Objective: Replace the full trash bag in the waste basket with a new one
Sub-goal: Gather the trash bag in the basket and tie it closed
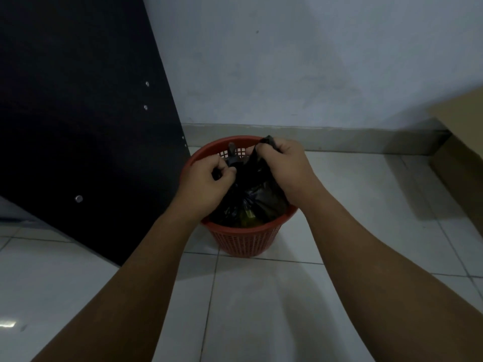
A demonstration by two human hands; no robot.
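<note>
**Trash bag** [264, 202]: thin black film, seated inside the basket [244, 241]. Its body fills the opening and its top is drawn up above the rim. It is judged soft and limp, and it creases freely. The glossy film may slip through a loose hold. Weight cannot be read, but a yellowish item shows through a gap near the front, so there are contents. The film is judged liable to tear if dragged sideways against the lattice wall. The best hold is judged to be the two gathered ears at the top, where the film bunches thick.

**Orientation:** mouth up, bottom down in the basket. The long axis is roughly vertical.

**Left hand** [209, 180]: fingers curled, pinching one ear at the left of the opening.

**Right hand** [283, 168]: clenched round the other ear, a little higher, over the far right rim.

**Surroundings:** the basket stands on the tiled floor [261, 309], just beside a dark panel [78, 113] and near the wall [287, 61]. A cardboard box [462, 152] sits well apart to the right.
</note>
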